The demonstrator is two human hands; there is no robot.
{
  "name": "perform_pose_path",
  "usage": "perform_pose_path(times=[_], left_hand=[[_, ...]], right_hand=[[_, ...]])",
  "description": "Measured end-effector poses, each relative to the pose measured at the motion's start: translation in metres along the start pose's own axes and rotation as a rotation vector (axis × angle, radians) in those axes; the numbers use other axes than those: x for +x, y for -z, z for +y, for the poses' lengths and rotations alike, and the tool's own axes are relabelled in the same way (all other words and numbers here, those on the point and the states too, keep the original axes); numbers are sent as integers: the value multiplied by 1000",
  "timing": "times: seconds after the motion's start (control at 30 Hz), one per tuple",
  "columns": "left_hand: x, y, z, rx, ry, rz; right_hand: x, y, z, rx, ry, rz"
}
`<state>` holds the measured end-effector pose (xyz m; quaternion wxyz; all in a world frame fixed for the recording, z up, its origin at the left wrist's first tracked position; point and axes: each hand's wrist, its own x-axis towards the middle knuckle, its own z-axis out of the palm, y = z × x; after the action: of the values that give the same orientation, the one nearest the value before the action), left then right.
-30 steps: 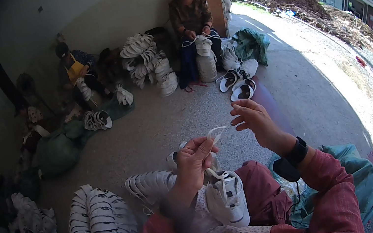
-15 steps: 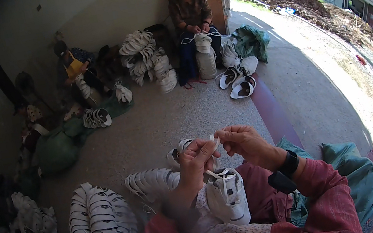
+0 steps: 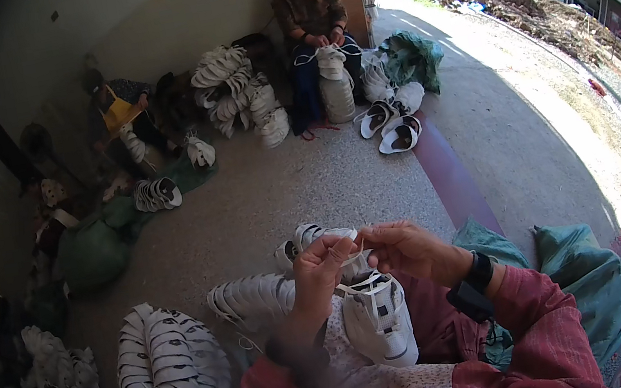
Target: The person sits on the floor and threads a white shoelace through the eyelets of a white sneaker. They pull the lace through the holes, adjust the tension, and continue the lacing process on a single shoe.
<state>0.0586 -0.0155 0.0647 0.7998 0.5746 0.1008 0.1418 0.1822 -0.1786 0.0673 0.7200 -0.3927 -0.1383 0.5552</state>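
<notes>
I see the left hand [image 3: 321, 263] and right hand [image 3: 406, 248] meeting above the white shoe [image 3: 378, 319] on my lap, fingers of both pinching its lace [image 3: 356, 257]. Stacked shoes [image 3: 171, 368] lie left.

shoe [image 3: 379, 321]: white smooth leather-like | floor [image 3: 285, 190]: rough matt concrete
</notes>
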Motion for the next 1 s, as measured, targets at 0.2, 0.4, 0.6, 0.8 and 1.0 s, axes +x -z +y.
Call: perform_pose_path(times=[0.2, 0.4, 0.6, 0.8, 1.0], left_hand=[[-5, 0, -5, -137, 33, 8], [-3, 6, -10, -212, 133, -23], [-8, 14, -17, -174, 109, -59], [-8, 45, -39, 580, -219, -363], [-30, 50, -93, 1006, -382, -576]], right_hand=[[7, -4, 2, 109, 85, 21], [8, 1, 3, 139, 154, 49], [6, -7, 1, 106, 165, 91], [-6, -14, -66, -71, 354, -65], [-57, -97, -154, -626, 525, -160]])
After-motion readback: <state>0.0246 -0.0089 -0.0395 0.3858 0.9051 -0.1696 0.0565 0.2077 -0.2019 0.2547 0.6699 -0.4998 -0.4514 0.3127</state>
